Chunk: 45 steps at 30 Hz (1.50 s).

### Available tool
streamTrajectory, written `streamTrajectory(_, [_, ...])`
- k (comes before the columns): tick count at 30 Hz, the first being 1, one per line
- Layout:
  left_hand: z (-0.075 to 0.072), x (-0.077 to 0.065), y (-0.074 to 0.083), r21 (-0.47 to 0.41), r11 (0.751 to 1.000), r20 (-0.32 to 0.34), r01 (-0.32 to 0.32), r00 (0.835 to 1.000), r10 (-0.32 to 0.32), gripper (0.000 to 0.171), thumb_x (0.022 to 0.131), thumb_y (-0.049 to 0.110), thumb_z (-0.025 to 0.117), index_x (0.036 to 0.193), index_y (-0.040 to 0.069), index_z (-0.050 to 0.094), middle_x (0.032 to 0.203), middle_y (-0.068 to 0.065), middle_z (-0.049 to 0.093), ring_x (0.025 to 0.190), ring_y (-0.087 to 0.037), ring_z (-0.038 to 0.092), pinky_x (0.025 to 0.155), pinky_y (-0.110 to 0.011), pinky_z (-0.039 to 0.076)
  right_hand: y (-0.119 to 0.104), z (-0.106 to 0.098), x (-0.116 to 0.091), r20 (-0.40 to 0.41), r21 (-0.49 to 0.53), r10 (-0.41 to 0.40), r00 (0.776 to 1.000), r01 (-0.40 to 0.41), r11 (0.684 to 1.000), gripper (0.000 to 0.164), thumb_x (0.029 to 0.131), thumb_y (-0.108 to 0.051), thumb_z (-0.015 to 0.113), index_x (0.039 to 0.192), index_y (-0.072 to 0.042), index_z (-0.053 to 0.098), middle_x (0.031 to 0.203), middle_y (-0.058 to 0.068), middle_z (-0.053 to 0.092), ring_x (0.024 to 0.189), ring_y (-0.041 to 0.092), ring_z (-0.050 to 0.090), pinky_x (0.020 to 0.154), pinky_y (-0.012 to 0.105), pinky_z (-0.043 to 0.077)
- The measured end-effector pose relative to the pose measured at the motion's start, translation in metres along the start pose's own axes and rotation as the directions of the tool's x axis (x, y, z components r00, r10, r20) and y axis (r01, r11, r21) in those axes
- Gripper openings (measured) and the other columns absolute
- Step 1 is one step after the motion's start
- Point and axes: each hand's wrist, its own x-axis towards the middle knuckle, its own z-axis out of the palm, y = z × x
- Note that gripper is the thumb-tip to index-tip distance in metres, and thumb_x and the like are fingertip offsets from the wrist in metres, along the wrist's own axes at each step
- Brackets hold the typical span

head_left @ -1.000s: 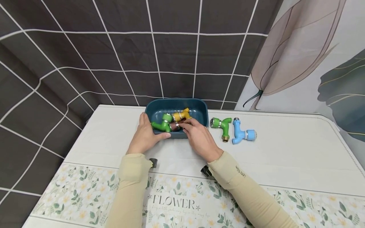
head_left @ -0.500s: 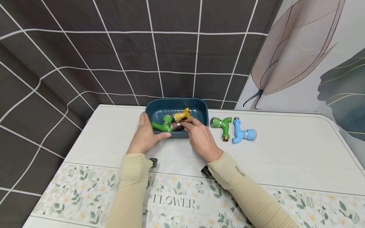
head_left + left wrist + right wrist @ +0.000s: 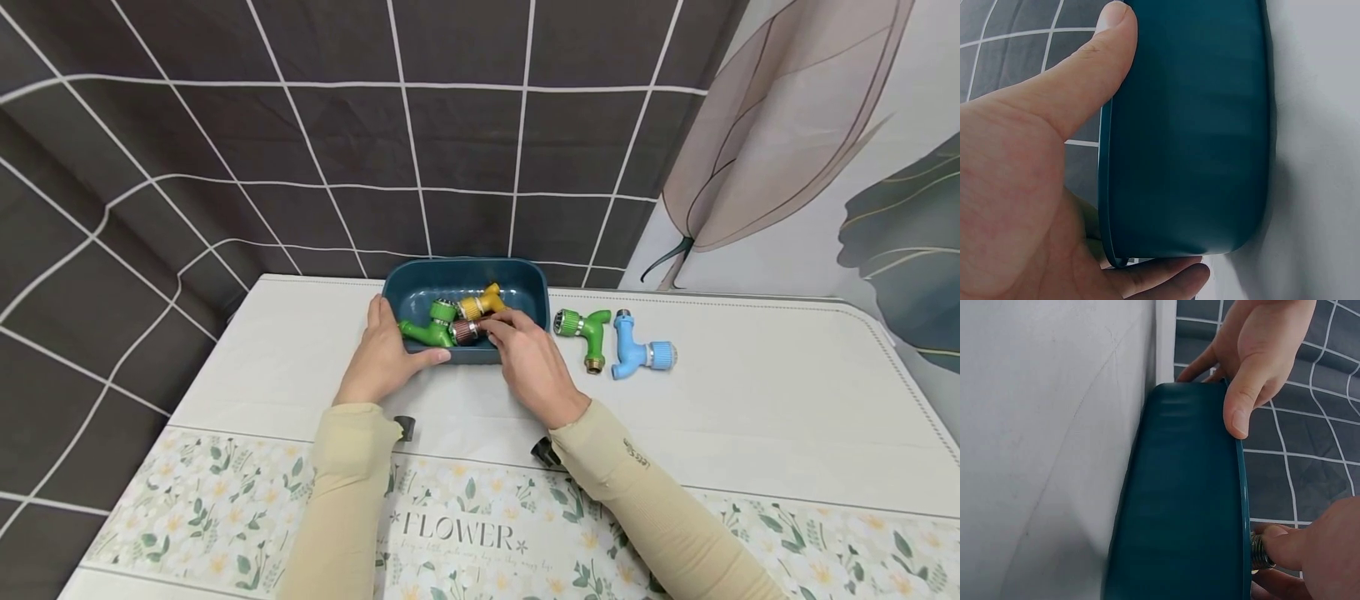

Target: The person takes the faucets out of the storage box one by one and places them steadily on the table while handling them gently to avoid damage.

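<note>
A dark teal plastic tub (image 3: 412, 282) stands against the tiled backdrop. My left hand (image 3: 382, 358) grips its front left corner, thumb on the front wall and fingers round the end, as the left wrist view shows. Inside lie a green tap (image 3: 431, 333), a yellow tap (image 3: 477, 307) and a brown tap (image 3: 467, 332). My right hand (image 3: 534, 367) reaches over the front rim and pinches the brown tap near its right end. A brass threaded end (image 3: 1260, 552) shows between thumb and fingers in the right wrist view. The fingertips partly hide the brown and yellow taps.
Right of the tub, another green tap (image 3: 592, 337) and a light blue tap (image 3: 636, 354) lie on the white tabletop (image 3: 750, 392). A dark backdrop with white grid lines (image 3: 465, 142) rises just behind the tub. A floral printed band crosses the table's front.
The brown tap has shifted slightly to the right with my right hand. The green tap's knob beside it has moved a little. My left hand keeps its place on the tub.
</note>
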Motion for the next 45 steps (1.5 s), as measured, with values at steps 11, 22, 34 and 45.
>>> streamTrajectory(11, [0.001, 0.0, 0.002, 0.003, 1.0, -0.002, 0.018, 1.0, -0.018, 0.128, 0.083, 0.05, 0.08, 0.154, -0.014, -0.005, 0.165, -0.026, -0.006, 0.148, -0.044, 0.02, 0.116, -0.051, 0.029, 0.001, -0.005, -0.001, -0.001, 0.016, 0.011, 1.0, -0.011, 1.0, 0.021, 0.098, -0.003, 0.063, 0.116, -0.004, 0.074, 0.117, 0.014, 0.065, 0.101, 0.031, 0.068, 0.079, 0.038, 0.059])
streamTrajectory(22, [0.001, 0.0, 0.002, -0.005, 0.999, -0.001, 0.038, 0.999, -0.038, 0.128, 0.083, 0.051, 0.08, 0.155, -0.012, -0.005, 0.165, -0.024, -0.007, 0.15, -0.042, 0.018, 0.117, -0.051, 0.028, -0.002, -0.011, 0.0, -0.013, 0.016, 0.005, 1.0, -0.005, 1.0, 0.023, 0.098, -0.004, 0.064, 0.119, -0.004, 0.074, 0.121, 0.015, 0.064, 0.098, 0.03, 0.069, 0.077, 0.037, 0.059])
streamTrajectory(34, [0.002, 0.0, 0.001, -0.008, 1.0, -0.004, 0.021, 1.0, -0.021, 0.128, 0.082, 0.05, 0.081, 0.154, -0.013, -0.005, 0.165, -0.025, -0.005, 0.15, -0.042, 0.016, 0.118, -0.05, 0.026, -0.002, -0.017, -0.002, -0.031, 0.006, 0.011, 0.999, -0.011, 1.0, 0.026, 0.098, -0.004, 0.064, 0.122, -0.006, 0.073, 0.123, 0.014, 0.063, 0.092, 0.027, 0.07, 0.074, 0.036, 0.058])
streamTrajectory(45, [0.002, 0.0, 0.002, -0.006, 1.0, -0.003, 0.022, 1.0, -0.022, 0.128, 0.083, 0.05, 0.08, 0.155, -0.012, -0.006, 0.165, -0.024, -0.005, 0.15, -0.041, 0.018, 0.118, -0.05, 0.027, 0.002, -0.021, -0.006, -0.068, 0.011, -0.001, 0.998, 0.002, 1.0, 0.026, 0.097, -0.004, 0.065, 0.122, -0.006, 0.073, 0.123, 0.012, 0.063, 0.092, 0.026, 0.069, 0.075, 0.035, 0.058])
